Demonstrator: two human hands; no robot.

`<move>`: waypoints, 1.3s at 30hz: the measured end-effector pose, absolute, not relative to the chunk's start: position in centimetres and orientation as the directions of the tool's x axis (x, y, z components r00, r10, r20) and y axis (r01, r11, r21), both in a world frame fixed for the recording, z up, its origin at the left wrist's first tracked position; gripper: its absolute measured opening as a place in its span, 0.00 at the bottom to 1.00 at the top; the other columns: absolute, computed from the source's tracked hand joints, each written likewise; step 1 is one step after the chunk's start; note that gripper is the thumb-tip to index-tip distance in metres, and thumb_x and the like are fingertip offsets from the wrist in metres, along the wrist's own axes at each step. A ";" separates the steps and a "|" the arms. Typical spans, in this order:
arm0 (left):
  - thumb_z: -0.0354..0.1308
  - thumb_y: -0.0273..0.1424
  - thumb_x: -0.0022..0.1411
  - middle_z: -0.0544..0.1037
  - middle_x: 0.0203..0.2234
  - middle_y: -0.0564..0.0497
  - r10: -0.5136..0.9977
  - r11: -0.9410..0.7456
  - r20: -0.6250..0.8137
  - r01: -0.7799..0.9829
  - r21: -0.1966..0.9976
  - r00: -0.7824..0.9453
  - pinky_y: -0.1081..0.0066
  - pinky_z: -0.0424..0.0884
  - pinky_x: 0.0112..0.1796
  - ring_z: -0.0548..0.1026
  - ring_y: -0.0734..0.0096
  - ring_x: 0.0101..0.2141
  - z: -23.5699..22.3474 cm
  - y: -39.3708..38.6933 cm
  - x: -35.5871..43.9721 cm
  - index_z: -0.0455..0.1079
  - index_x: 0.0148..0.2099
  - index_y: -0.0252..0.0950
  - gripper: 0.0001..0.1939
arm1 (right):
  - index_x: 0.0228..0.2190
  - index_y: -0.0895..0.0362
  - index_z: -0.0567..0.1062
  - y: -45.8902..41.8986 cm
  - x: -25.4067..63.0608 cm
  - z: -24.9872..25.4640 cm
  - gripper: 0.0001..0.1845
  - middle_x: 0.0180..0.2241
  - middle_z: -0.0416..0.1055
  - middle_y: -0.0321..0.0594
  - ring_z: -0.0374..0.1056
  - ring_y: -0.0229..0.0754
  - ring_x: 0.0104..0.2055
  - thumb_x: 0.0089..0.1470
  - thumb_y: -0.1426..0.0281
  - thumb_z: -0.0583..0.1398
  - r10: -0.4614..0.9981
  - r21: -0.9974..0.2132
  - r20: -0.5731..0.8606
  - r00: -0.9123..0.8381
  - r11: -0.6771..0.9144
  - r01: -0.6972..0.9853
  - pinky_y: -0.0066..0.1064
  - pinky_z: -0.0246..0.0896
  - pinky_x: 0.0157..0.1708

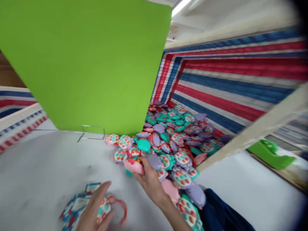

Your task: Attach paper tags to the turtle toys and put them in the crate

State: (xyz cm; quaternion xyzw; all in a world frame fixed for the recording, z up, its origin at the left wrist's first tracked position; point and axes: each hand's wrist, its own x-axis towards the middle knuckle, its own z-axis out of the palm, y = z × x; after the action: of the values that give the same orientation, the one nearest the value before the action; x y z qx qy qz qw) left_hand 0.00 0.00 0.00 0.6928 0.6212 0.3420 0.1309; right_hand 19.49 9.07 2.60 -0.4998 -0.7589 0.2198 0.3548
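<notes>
- My left hand (95, 208) rests low on the white table (43, 166), palm down on a toy phone (103, 207) that lies on a printed card (77, 205). The fingers lie loosely spread over the toy, touching it without curling round it.
- A red cord (120, 207) loops out from that toy onto the table just beside my hand.
- My right hand (150, 181) reaches forward to the near edge of a heap of toys (173, 141). Its fingertips are pinched on a pink toy piece (133, 166), which sits at the front of the heap, just off the bare table.
- A purple piece (154, 161) lies touching my right fingers, right behind the pink one.
- The heap is a jumble of teal, purple and pink toy phones with round dotted dials. It spreads from the table edge back into a striped sack (228, 83) with red, blue and white bands.
- More toys lie beside my right wrist, among them a teal dial phone (187, 210) and a purple one (196, 195).
- A tall green board (84, 64) stands upright at the back of the table, held in a clear stand (92, 132).
- A pale wooden bar (252, 134) runs slantwise on the right, with a green plastic thing (269, 154) beyond it, too blurred to make out.
- My dark blue sleeve or trouser cloth (221, 211) shows at the bottom right.
</notes>
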 end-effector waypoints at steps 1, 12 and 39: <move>0.49 0.32 0.58 0.62 0.53 0.49 0.961 -0.210 0.274 0.728 0.653 0.031 0.65 0.64 0.48 0.63 0.63 0.51 0.5 0.4 0.2 0.49 0.58 0.43 0.26 | 0.46 0.56 0.62 7.5 18.6 2.6 0.22 0.40 0.71 0.41 0.68 0.43 0.41 0.47 0.75 0.58 0.916 -0.748 0.288 -0.278 0.396 0.532 0.31 0.65 0.39; 0.56 0.31 0.55 0.70 0.39 0.50 0.974 -0.107 0.025 0.356 0.928 0.227 0.73 0.65 0.41 0.68 0.68 0.40 4.4 -2.0 0.3 0.63 0.45 0.38 0.14 | 0.39 0.52 0.69 -2.5 15.9 0.4 0.13 0.39 0.73 0.40 0.69 0.44 0.39 0.49 0.65 0.58 0.968 -0.947 0.248 -0.041 0.251 0.199 0.29 0.67 0.37; 0.42 0.18 0.57 0.70 0.30 0.49 0.922 -0.277 -0.152 0.881 0.383 0.356 0.68 0.64 0.33 0.66 0.65 0.32 -1.4 -10.8 -6.6 0.62 0.35 0.35 0.11 | 0.37 0.55 0.72 -7.9 14.6 -3.4 0.12 0.37 0.74 0.42 0.70 0.42 0.38 0.54 0.67 0.52 0.956 -0.885 0.030 -0.293 0.162 0.437 0.28 0.66 0.36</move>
State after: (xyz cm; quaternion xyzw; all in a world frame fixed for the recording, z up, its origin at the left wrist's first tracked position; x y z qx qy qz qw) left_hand -6.59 -10.75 -1.40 0.7976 0.5650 0.0499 0.2050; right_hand 14.56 -7.92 -3.44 -0.5025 -0.6929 0.4080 0.3177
